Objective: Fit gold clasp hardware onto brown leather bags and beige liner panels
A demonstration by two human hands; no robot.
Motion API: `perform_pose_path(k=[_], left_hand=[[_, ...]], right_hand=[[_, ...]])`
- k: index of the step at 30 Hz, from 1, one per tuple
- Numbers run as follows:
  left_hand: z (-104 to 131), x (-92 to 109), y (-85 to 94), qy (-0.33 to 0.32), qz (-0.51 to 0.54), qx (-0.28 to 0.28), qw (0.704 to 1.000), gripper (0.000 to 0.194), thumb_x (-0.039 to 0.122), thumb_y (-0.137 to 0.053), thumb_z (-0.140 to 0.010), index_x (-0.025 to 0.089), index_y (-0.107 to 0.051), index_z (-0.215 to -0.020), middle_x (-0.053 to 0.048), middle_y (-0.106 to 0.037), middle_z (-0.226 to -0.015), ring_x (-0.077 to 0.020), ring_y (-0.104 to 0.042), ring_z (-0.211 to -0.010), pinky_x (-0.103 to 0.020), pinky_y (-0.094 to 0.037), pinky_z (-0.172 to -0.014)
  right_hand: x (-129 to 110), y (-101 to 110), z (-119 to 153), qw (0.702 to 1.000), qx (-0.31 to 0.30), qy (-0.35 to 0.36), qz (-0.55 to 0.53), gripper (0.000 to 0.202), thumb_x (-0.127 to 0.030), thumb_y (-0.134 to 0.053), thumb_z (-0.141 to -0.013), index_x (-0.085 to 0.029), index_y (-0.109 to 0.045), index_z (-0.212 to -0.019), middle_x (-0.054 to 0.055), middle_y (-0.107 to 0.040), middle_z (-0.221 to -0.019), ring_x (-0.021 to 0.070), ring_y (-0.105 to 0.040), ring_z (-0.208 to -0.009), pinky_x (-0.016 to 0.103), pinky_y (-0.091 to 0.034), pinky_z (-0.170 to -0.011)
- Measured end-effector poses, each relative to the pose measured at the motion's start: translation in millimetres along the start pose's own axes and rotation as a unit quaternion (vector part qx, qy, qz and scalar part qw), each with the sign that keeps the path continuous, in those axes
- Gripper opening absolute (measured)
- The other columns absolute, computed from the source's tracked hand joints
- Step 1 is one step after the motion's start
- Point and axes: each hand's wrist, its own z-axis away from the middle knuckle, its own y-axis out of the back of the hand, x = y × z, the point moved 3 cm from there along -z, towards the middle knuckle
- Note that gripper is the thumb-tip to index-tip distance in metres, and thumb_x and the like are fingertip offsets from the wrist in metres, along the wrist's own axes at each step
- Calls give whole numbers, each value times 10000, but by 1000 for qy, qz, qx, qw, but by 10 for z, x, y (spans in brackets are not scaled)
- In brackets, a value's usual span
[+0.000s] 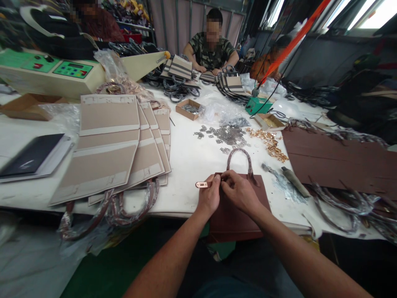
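Observation:
A dark brown handbag panel (237,221) lies at the table's front edge, its plastic-wrapped handle (240,152) standing up at the far side. My left hand (211,196) is closed at the panel's upper left, pinching a strap end with a gold-coloured clasp plate (202,184) that sticks out to the left. Right beside it, my right hand (240,190) has its fingers bent and pressed together over the panel's top edge. Whatever those fingertips hold is hidden. Beyond the handle lie loose grey metal plates (229,135) and small gold-coloured fittings (269,142).
Stacked beige-backed panels (108,140) with wrapped handles stand left, near a dark notebook (34,155). More brown panels (338,161) lie right. Small cardboard boxes (188,109), a green box (259,105) and a control machine (71,74) sit farther back. A co-worker (212,49) sits opposite.

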Motion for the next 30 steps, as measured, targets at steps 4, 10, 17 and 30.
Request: perform_pose_path(k=[4,10,17,30], left_hand=[[-25,6,2,2,2,-8,1000,390,451,-427,-1053,211,-690,-893,-27,-678,-861,-188,-621,-857,-294,-465,-828],[-84,-18,15,9,-17,18,1000,405,504,-482,-1024,200,-728,-920,-56,-734,-958,-228,-660,-972,-336,-490,-918],[-161,-137,44,91,36,73,993,472,623,-635,-902,185,-757,-1028,-75,-765,-1109,-289,-680,-1109,-399,-514,-1008],[-448,-196,626,175,0,186,967,465,607,-743,-765,213,-787,-1010,-53,-791,-957,-322,-732,-1030,-468,-582,-985]], right_hand=[[48,-54,-36,1000,21,1,4,174,-290,-582,-952,-227,-577,-1115,-33,-636,-721,183,-621,-655,269,-393,-611],[33,-72,-56,999,13,21,28,84,-217,-527,-992,-224,-596,-1039,-12,-630,-732,182,-596,-658,275,-362,-628],[-29,472,60,997,39,55,-42,171,-287,-648,-962,-267,-705,-1122,-24,-735,-861,171,-675,-752,256,-470,-695],[1957,1880,-1266,931,86,-184,303,291,-346,-678,-925,-240,-754,-1185,93,-689,-1317,271,-646,-1132,297,-471,-791]])
